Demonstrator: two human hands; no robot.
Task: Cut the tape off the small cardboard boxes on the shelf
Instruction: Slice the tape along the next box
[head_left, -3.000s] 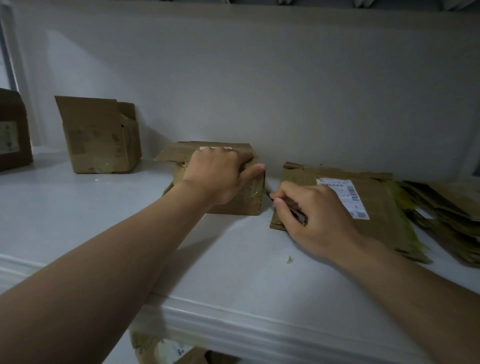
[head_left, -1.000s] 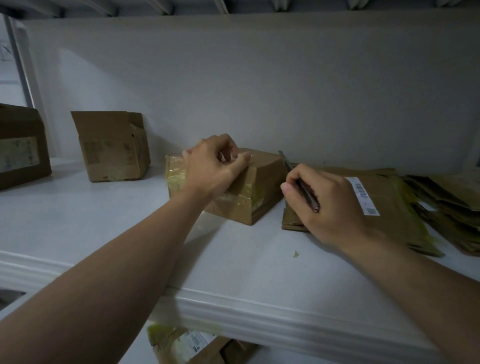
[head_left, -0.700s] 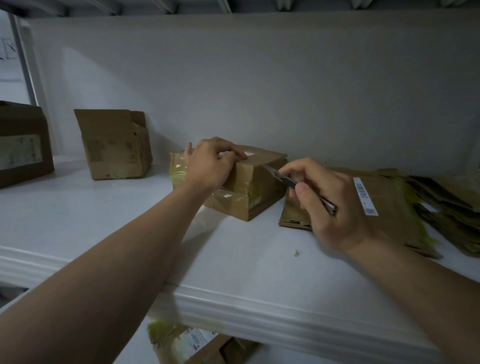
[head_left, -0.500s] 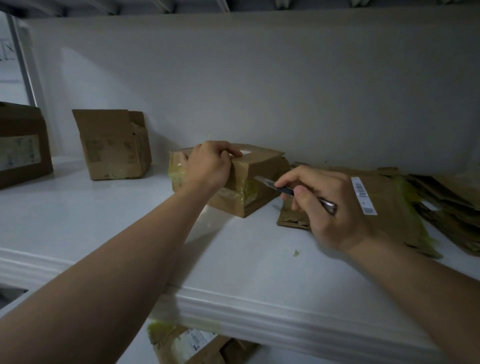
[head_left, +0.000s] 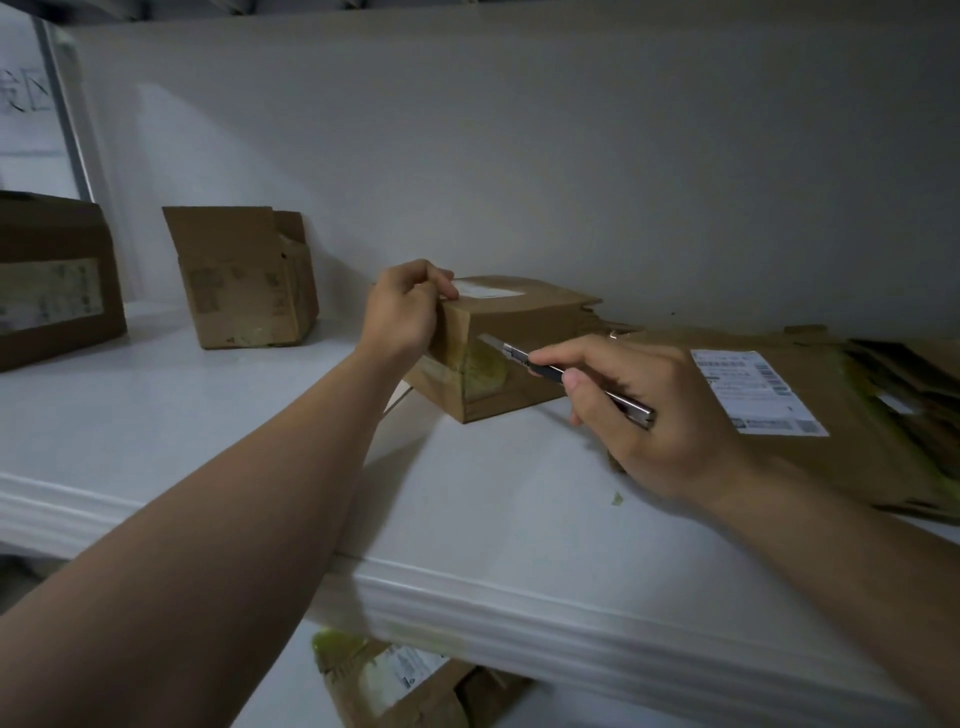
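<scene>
Flattened cardboard (head_left: 831, 467) lies piled at the right, a white shipping label (head_left: 756, 392) on its top sheet. A small greenish scrap (head_left: 616, 499) lies just before it. A pale wall (head_left: 519, 156) stands behind.

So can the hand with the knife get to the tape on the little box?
Probably yes. The right hand holds the knife with its blade at the yellowish tape on the small box, nothing between them; the left hand grips the box's left end, clear of it.

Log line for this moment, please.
left hand: holds small box | right hand: grips utility knife | blade: at tape on box side
</scene>
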